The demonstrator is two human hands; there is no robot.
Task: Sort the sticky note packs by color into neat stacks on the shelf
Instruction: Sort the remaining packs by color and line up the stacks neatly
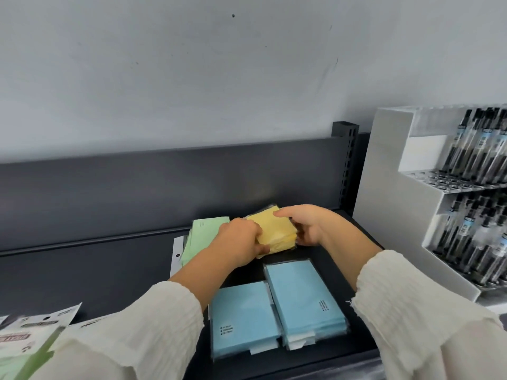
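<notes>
A stack of yellow sticky note packs (275, 231) sits near the back of the dark shelf (109, 270). My left hand (238, 239) grips its left side and my right hand (310, 226) grips its right side, thumb on top. A green stack (201, 235) lies just left of the yellow one, partly hidden by my left hand. Two blue stacks lie nearer to me: one (242, 319) at the front and one (304, 297) to its right, angled slightly.
A white display rack (389, 187) full of black pens (477, 149) stands at the right end of the shelf. Packaged items (30, 341), one with a green pack, lie at the front left. A dark back panel (164, 193) runs behind the shelf.
</notes>
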